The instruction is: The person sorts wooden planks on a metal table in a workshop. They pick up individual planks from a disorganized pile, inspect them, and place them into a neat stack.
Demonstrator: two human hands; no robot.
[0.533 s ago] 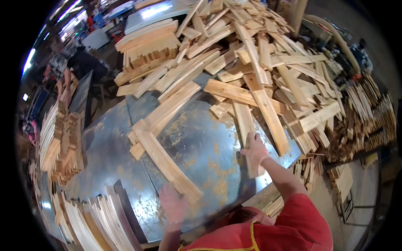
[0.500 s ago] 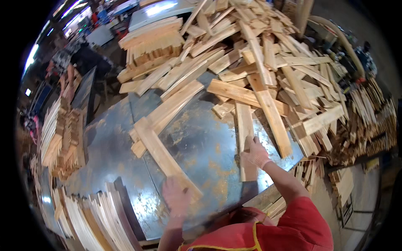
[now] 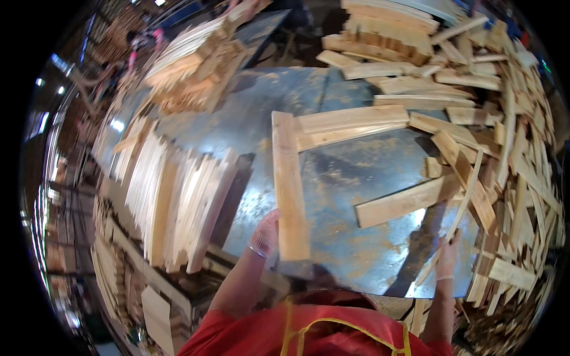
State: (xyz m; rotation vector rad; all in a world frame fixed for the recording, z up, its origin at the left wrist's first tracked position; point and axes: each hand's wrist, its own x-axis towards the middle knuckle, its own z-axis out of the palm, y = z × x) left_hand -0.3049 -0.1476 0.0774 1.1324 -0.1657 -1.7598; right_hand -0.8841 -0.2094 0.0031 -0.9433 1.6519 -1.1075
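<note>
A pale wooden board (image 3: 291, 190) slants toward me across the metal table, its far end against other boards. My left hand (image 3: 266, 235), in a light glove, grips its left edge near the close end; some of the fingers are hidden by the wood. At the right, my right hand (image 3: 447, 256) is closed round a narrow wooden board (image 3: 466, 199), which is raised off the table and turned on its edge. A dark shadow falls beside it. Another board (image 3: 409, 200) lies flat between the two hands, farther off.
Upright boards stand in a row (image 3: 178, 207) at the left, with a stacked bundle (image 3: 196, 71) beyond. A loose heap of boards (image 3: 522, 148) covers the right side. Another stack (image 3: 389, 29) sits at the back. Sawdust streaks the metal table (image 3: 338, 261).
The view has turned to the left. My right hand has lifted its board off the table and tipped it on edge. My left hand has shifted from atop its board to the left edge.
</note>
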